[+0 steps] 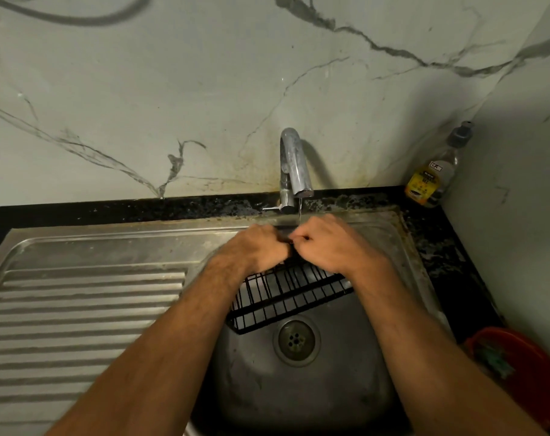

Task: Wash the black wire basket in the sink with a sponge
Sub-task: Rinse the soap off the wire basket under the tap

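Note:
The black wire basket [286,294] sits tilted in the steel sink [302,388], its far end raised toward the tap. My left hand [256,248] and my right hand [330,243] are both curled over the basket's far rim, knuckles up, almost touching each other. A thin stream of water falls from the tap [294,166] onto the spot between them. No sponge shows; whatever lies under the fingers is hidden.
A ribbed steel draining board [78,313] lies to the left. The drain [296,340] is in front of the basket. A dish soap bottle [435,173] stands in the back right corner. A red tub [525,366] sits at the right edge.

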The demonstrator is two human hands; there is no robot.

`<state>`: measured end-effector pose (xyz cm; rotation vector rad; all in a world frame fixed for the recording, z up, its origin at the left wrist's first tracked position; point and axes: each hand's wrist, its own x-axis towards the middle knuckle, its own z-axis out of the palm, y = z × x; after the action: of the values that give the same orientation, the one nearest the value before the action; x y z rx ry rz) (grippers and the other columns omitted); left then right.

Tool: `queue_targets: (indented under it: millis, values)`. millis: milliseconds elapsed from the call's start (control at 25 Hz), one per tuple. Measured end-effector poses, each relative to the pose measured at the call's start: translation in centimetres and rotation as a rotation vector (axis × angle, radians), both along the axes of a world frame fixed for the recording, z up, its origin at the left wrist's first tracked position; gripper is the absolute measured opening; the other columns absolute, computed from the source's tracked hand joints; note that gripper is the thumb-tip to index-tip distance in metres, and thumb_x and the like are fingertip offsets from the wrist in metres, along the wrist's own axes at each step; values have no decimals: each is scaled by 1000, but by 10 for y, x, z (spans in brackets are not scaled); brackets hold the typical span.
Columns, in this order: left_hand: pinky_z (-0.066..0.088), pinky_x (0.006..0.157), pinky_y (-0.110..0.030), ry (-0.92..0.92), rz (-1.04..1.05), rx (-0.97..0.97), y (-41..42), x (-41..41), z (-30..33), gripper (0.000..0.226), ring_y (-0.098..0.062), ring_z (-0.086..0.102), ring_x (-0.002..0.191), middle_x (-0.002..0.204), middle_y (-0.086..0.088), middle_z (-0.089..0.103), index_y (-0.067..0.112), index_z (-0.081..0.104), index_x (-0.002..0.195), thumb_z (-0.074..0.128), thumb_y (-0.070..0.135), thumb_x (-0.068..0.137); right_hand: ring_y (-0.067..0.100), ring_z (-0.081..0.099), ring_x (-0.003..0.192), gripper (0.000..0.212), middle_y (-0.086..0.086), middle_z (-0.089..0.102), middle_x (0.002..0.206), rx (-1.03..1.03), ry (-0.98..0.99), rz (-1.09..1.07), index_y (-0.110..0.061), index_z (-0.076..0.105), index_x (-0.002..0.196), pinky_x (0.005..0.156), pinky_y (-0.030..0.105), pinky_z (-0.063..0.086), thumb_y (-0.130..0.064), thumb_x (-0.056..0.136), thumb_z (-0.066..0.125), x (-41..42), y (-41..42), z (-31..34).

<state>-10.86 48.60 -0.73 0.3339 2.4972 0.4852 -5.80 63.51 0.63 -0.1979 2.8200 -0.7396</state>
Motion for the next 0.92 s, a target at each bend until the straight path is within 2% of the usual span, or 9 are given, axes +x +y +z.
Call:
queue_targets:
  millis: [120, 240, 440, 560, 640, 720, 800, 840, 920]
  values:
    - [51, 74, -32, 17, 35, 4, -5, -5, -1, 26, -12, 62, 85, 90, 5, 68, 27, 71, 100, 58, 37, 80, 12, 59, 68, 35, 0, 65, 75, 84, 5, 22, -18, 68, 78, 72, 31, 45, -32, 100, 44, -12, 9, 7]
    - [50, 68, -29, 94, 65, -20, -7, -2, -3, 26, -11, 61, 84, 91, 5, 66, 25, 68, 100, 62, 37, 78, 18, 61, 76, 48, 2, 61, 78, 193, -92, -186, -13, 68, 91, 80, 34, 50, -51, 101, 41, -20, 30, 5]
    - [56, 67, -29, 171, 67, -33, -2, 6, -6, 17, -15, 63, 76, 84, -1, 68, 20, 65, 87, 63, 34, 78, 18, 62, 78, 53, 2, 61, 80, 79, -123, -53, -15, 63, 81, 73, 32, 44, -50, 105, 31, -7, -17, -8]
    - [48, 60, -25, 121, 89, -70, -15, 3, -8, 17, -12, 62, 78, 84, 3, 68, 24, 68, 89, 70, 30, 73, 29, 56, 122, 69, 11, 61, 130, 300, -243, -265, -21, 62, 127, 104, 47, 41, -68, 99, 20, 3, 24, -16]
    - [47, 61, -23, 101, 102, -75, -22, 3, -15, 19, -11, 62, 80, 87, 4, 67, 24, 68, 92, 71, 28, 74, 31, 51, 129, 69, 16, 53, 142, 226, -366, -400, -18, 55, 137, 110, 47, 37, -64, 101, 19, 11, 34, -22]
    - [48, 63, -24, 94, 130, -25, -24, 3, -16, 14, -11, 62, 82, 89, 4, 68, 24, 69, 91, 70, 28, 77, 24, 61, 106, 56, 13, 64, 120, 76, -188, -417, -17, 60, 126, 96, 39, 48, -52, 106, 20, 15, 20, -27]
    - [52, 67, -28, 114, 157, 12, -27, -1, -15, 13, -12, 64, 83, 87, 3, 70, 26, 73, 89, 68, 30, 78, 23, 59, 110, 43, 2, 64, 123, -152, -39, -489, -28, 55, 134, 92, 37, 45, -46, 107, 27, 14, 15, -28]
    - [54, 71, -30, 114, 163, 23, -29, -3, -14, 13, -13, 65, 83, 86, 3, 71, 26, 74, 88, 67, 31, 78, 23, 56, 118, 40, -2, 59, 131, -275, -82, -514, -35, 51, 139, 96, 39, 44, -47, 105, 34, 12, 23, -29]
    - [59, 78, -36, 73, 191, 80, -35, -4, -14, 10, -16, 68, 81, 81, 4, 73, 28, 76, 81, 67, 30, 76, 25, 52, 120, 49, -5, 51, 134, -522, -383, -582, -38, 46, 141, 89, 39, 46, -50, 95, 54, 12, 37, -28]
